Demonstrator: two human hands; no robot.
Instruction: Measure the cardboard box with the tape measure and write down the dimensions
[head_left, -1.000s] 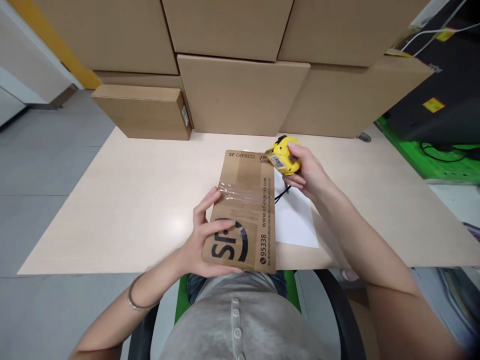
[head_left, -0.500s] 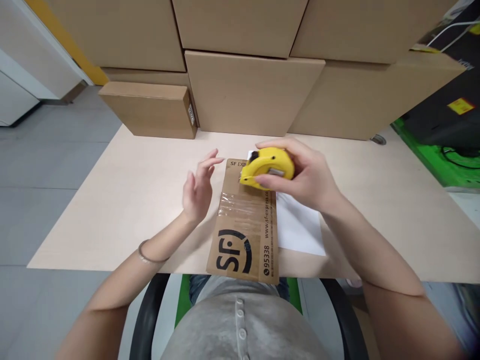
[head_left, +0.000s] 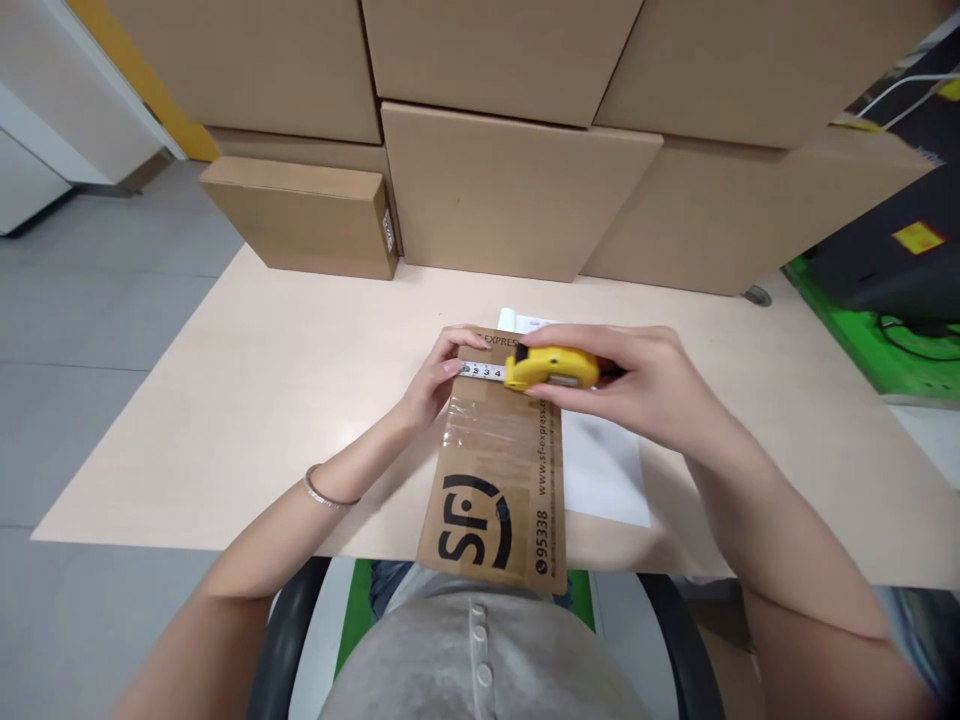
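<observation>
A brown cardboard box (head_left: 480,450) with SF Express print lies before me, its near end reaching the table's front edge. My right hand (head_left: 637,380) is closed round a yellow tape measure (head_left: 559,367) above the box's far part. A short length of white blade (head_left: 484,371) runs out to the left across the box, its low numbers showing. At the box's left edge my left hand (head_left: 439,375) pinches the blade's end with the thumb, while its fingers rest over the box top. The exact fingertip hold is partly hidden.
A white sheet of paper (head_left: 604,465) lies partly under the box. Large cardboard boxes (head_left: 510,190) are stacked along the table's back, with a smaller box (head_left: 300,220) in front at left. A dark case stands on green at the far right.
The left hand has moved right onto the box's edge and the tape end. A length of blade now shows from the tape measure, which has come down and slightly right.
</observation>
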